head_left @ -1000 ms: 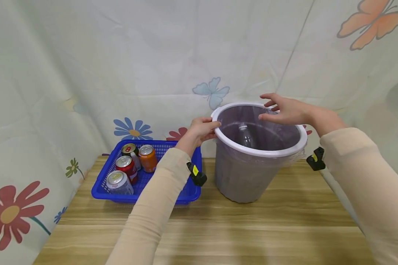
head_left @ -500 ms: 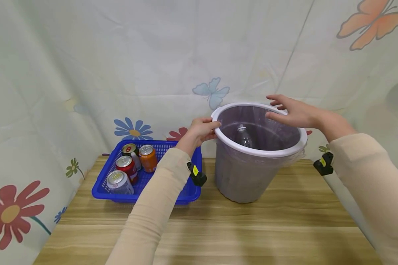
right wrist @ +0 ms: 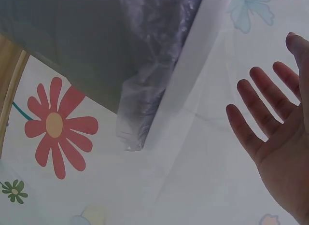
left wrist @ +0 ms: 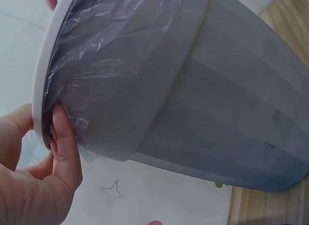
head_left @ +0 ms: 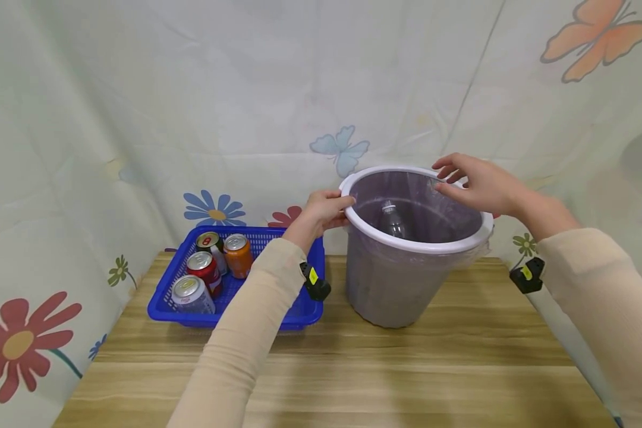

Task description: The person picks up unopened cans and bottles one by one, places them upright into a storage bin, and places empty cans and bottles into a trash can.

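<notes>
A grey trash bin [head_left: 390,285] with a white rim ring [head_left: 433,245] stands on the table, lined with a thin clear bag [left wrist: 106,51] whose edge hangs out below the ring. My left hand [head_left: 325,211] grips the ring at its left side, thumb on top and fingers underneath, as the left wrist view shows too. Above the right part of the bin hovers my right hand [head_left: 481,184], fingers spread and loosely bent, holding nothing. In the right wrist view that hand [right wrist: 282,147] is apart from the ring. Inside the bin leans a clear plastic bottle [head_left: 393,221], its lower part hidden.
Left of the bin sits a blue plastic basket [head_left: 179,319]. Several drink cans stand in it, among them an orange can [head_left: 238,257], a red can [head_left: 204,273] and a silver can [head_left: 192,295]. A patterned curtain [head_left: 246,89] hangs behind the wooden table [head_left: 353,374].
My right hand has moved to the right over the bin. The bottle in the bin has shifted slightly left. My left hand keeps its grip on the ring.
</notes>
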`<state>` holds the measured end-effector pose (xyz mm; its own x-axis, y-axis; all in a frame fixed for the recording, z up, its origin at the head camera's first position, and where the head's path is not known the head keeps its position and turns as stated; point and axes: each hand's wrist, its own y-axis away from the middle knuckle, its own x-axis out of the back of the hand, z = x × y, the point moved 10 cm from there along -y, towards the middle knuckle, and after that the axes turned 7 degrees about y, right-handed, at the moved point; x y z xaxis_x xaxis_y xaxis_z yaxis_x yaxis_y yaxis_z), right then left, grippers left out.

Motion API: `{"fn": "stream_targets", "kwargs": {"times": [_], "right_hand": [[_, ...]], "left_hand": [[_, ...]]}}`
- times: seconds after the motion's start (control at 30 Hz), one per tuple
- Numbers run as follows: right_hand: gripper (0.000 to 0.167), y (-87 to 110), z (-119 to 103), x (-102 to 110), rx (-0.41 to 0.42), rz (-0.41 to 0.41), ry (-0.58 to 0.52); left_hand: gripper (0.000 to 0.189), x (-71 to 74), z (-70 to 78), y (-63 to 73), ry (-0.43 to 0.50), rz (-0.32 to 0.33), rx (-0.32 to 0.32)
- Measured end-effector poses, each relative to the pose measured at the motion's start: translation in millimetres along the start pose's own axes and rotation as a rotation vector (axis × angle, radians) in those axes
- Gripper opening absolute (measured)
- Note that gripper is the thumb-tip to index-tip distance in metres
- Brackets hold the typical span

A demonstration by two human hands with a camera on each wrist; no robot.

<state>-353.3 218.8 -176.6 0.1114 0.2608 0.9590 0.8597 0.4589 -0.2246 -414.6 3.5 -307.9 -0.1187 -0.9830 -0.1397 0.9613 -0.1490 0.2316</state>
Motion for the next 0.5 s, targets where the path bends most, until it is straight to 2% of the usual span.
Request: {"fn": "stream_targets", "kwargs": {"times": [0.17, 0.5], "right_hand": [[0.031, 5.2, -2.1, 0.6, 0.034, 0.069, 0.051], [0.020, 19.7, -5.1, 3.2, 0.044, 0.115, 0.133]], "left_hand": [[0.046, 2.7, 0.9, 3.3, -0.010, 0.012, -0.027], [0.044, 7.9, 7.6, 9.9, -0.023, 0.056, -0.111]]}}
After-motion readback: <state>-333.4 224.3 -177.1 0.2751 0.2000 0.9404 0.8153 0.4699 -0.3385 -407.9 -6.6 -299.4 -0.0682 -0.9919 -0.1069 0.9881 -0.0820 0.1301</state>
